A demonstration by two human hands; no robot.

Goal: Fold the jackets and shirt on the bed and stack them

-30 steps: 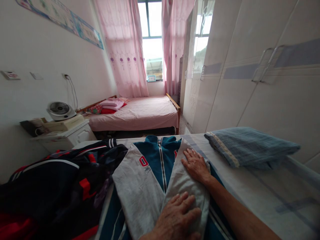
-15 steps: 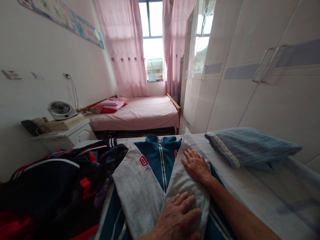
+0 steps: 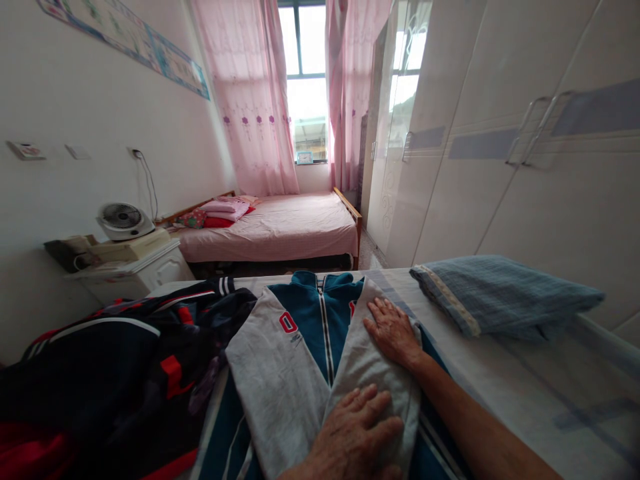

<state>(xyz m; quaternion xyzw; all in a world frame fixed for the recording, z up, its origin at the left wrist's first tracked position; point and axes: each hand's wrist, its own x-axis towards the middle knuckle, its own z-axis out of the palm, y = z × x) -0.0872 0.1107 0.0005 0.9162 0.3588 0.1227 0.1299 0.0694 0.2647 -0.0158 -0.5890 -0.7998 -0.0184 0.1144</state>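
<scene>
Zip-up track jacket point(image 3: 295, 380), teal with pale grey sleeves, front up on a white sheet point(image 3: 505, 393) with blue-grey bands, bottom center of view. Collar points to 12 o'clock, zip closed in the part that shows. Both sleeves folded in over the front, making a V under the zip; red-edged O or 0 on the sleeve at 10 o'clock.

Right hand point(image 3: 393, 333) at the jacket's 2 o'clock: palm down, fingers extended, flat on the near-side sleeve top, not gripping. Left hand point(image 3: 355, 430) at 5 o'clock: same sleeve, lower down, palm down, fingers spread, no grip; wrist cut off by frame edge.

Clock from jacket: dark navy-black clothes point(image 3: 100, 367) with red patches and white stripes heaped at 9, just beside it. Folded blue checked cloth point(image 3: 505, 290) with cream trim at 2, apart from jacket. Fan point(image 3: 123, 220) at 10, above white bedside cabinet point(image 3: 160, 263). Pink-covered bed point(image 3: 285, 230) at 11–12, window point(image 3: 307, 53) and pink curtains point(image 3: 250, 100) behind. White wardrobe point(image 3: 465, 187), 1–2.
</scene>
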